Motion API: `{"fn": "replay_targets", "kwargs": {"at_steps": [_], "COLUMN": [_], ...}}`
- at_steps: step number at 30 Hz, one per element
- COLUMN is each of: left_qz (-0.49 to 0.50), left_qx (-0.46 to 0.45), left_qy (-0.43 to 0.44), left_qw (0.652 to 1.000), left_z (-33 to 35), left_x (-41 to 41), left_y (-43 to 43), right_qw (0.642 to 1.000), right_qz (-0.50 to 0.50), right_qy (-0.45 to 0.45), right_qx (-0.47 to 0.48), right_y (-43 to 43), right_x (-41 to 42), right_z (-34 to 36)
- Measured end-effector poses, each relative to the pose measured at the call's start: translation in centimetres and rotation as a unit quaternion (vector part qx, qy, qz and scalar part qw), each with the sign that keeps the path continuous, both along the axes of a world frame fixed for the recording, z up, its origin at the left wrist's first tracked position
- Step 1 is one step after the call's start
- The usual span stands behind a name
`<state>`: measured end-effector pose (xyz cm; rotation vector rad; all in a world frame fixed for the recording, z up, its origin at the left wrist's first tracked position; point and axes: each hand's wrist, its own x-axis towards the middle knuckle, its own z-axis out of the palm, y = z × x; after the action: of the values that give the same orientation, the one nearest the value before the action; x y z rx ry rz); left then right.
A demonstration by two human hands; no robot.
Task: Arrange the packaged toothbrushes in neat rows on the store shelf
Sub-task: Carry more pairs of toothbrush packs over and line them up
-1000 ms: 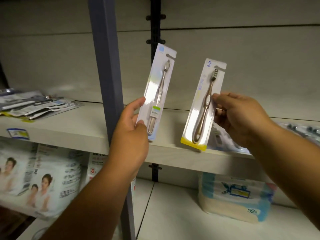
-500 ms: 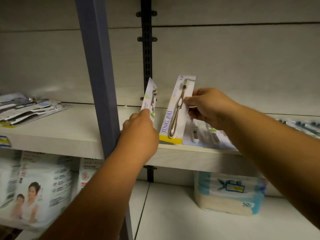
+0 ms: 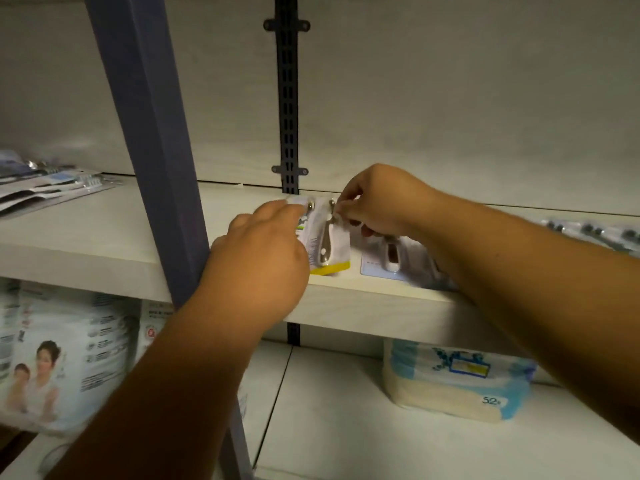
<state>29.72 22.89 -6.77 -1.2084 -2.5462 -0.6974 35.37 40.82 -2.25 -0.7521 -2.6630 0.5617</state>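
Along the shelf's [image 3: 86,244] left end lies a loose stack of packs [image 3: 45,192], left of a purple post [image 3: 152,150]. Right of the post, near the front edge, the left hand [image 3: 263,254] covers a white pack [image 3: 306,233], fingers stretched toward its top; whether they grip or merely press it I cannot tell. Touching it, the yellow pack [image 3: 336,251] has its yellow end on the shelf, its top pinched by the right hand's [image 3: 374,202] fingertips. Just beside lies a blue-card pack [image 3: 374,268], with far packs [image 3: 595,233] at the right end.

The two held packs seem to overlap, so on release one may ride on the other or sit skewed. A nudge could push the blue-card pack off the front edge.

The shelf is pale board, dimly lit, with a slotted black upright [image 3: 287,98] on the back wall. Below sit diaper bags [image 3: 52,358] and wipes [image 3: 457,379].
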Motion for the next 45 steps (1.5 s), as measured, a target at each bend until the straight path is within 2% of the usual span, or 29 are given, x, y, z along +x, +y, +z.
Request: {"fn": "replay_targets", "kwargs": {"at_steps": [3,6,8,10,16,26,34,45], "left_qz": [-0.029,-0.028,-0.028,-0.024,-0.025,-0.070,-0.075,-0.069], "left_qx": [0.001,-0.027,-0.027,-0.021,-0.022,-0.081,-0.029,-0.014], "left_qy": [0.032,0.027,0.032,0.039,0.045,0.072,0.100,0.106], "left_qw": [0.999,0.999,0.999,0.999,0.998,0.992,0.992,0.992], "left_z": [-0.7,-0.8,-0.8,-0.8,-0.9,-0.7,-1.6,-1.7], "left_x": [0.3,0.2,0.2,0.3,0.4,0.6,0.5,0.6], "left_y": [-0.6,-0.6,-0.5,-0.4,-0.4,-0.3,-0.6,-0.5], "right_qw": [0.993,0.992,0.981,0.974,0.980,0.989,0.990,0.992], "right_qz": [0.034,0.098,0.137,0.149,0.124,0.071,0.060,0.062], "right_qy": [-0.006,-0.034,-0.105,-0.130,-0.120,-0.111,-0.113,-0.105], "right_qx": [0.112,0.076,0.088,0.106,0.095,0.067,0.061,0.023], "right_y": [0.5,1.5,1.9,2.0,1.9,2.2,1.7,1.2], "right_x": [0.1,1.3,1.8,1.9,1.7,1.3,1.8,1.9], "right_z": [0.3,0.7,0.6,0.2,0.0,-0.6,-0.4,-0.2]}}
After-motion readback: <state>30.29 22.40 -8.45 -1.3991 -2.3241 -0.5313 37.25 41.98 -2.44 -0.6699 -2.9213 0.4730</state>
